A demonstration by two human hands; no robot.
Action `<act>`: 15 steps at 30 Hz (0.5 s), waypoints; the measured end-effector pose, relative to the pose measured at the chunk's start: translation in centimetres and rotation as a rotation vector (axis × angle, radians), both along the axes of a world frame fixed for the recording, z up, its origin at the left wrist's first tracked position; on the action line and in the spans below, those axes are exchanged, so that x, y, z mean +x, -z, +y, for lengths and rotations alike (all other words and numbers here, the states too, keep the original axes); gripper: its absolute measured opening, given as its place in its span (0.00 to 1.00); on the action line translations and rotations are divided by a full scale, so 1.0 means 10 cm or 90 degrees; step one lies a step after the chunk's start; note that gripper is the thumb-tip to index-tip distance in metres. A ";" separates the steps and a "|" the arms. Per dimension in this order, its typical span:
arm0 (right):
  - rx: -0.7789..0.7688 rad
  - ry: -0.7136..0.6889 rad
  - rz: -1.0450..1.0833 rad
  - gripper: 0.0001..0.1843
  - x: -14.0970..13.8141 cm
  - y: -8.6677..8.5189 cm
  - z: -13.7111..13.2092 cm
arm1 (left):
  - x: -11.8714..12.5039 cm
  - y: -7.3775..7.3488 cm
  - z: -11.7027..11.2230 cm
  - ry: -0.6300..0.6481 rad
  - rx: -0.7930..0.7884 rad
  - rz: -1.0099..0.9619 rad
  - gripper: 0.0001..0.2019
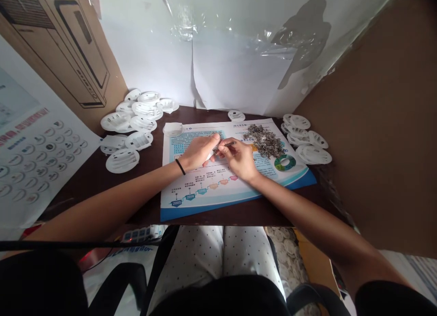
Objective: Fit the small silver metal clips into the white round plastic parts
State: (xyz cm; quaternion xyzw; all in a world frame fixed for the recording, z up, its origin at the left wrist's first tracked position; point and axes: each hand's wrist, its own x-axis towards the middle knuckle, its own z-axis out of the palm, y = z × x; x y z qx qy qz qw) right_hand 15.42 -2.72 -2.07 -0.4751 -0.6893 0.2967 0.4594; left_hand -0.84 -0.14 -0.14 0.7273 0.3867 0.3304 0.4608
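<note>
Head view: a printed paper sheet (205, 191) is laid on a dark brown tabletop (146, 211), and both hands are held over the middle of the sheet. A thin dark tool (227, 145) is pinched in the closed grip of the right hand (239, 159), with its tip pointed toward the left hand (200, 152). A closed grip is also formed by the left hand, curled over a small white piece (208, 156) that is mostly hidden by the fingers. A black wristband (180, 166) is worn on the left wrist. A heap of small grey metal bits (264, 140) is piled on the sheet, just beside the right hand. A large cluster of round white plastic holders (129, 124) is spread left of the sheet, and a smaller cluster of round white plastic holders (305, 138) is placed right of it. One white holder (173, 129) rests on the far corner of the sheet, and another white holder (236, 115) is set just beyond its far edge. A poster with round icons (37, 143) is hung left of the sheet, and a brown cardboard panel (368, 124) stands to its right.
</note>
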 end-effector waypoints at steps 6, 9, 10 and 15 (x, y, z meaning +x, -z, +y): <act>0.067 -0.012 -0.018 0.10 -0.03 -0.05 -0.01 | 0.01 -0.03 -0.05 -0.011 0.041 -0.007 0.21; 0.112 -0.010 -0.048 0.10 -0.04 -0.04 0.02 | 0.01 -0.02 -0.05 -0.006 0.056 -0.016 0.19; 0.134 -0.010 -0.057 0.10 -0.03 -0.03 0.03 | 0.02 -0.01 -0.04 -0.005 0.060 -0.018 0.19; 0.216 -0.011 -0.078 0.09 -0.02 0.03 0.07 | 0.03 0.00 -0.03 0.008 0.092 -0.035 0.19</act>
